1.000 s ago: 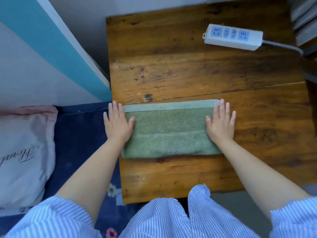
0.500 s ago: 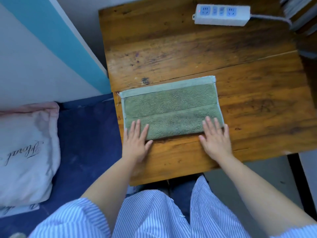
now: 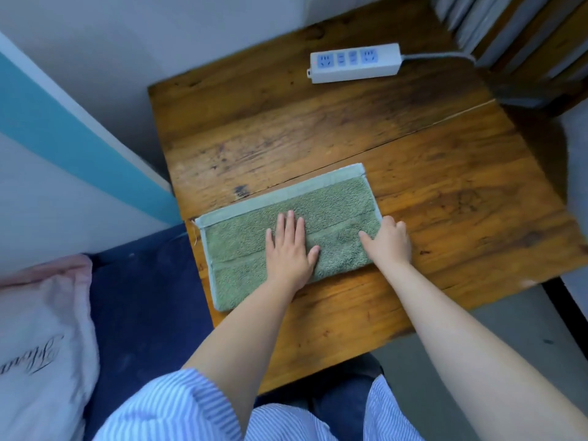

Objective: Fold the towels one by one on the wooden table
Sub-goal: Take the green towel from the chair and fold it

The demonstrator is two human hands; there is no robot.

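Observation:
A green towel (image 3: 334, 205), folded into a long flat strip, lies on the wooden table (image 3: 318, 128) near its left front part. My left hand (image 3: 288, 249) presses flat on the middle of the towel with fingers straight. My right hand (image 3: 389, 241) is at the towel's right end, its thumb on top of the cloth and its fingers curled over the short right edge, gripping it.
A white power strip (image 3: 354, 62) with its cable lies at the table's far edge. A pink pillow (image 3: 41, 329) rests on dark blue bedding (image 3: 143, 297) to the left. Stacked shelving (image 3: 509, 27) stands at the far right.
My left hand moved from the towel's left front corner onto its middle. My right hand shifted from lying flat at the front right corner to curling round the right edge. The view tilted.

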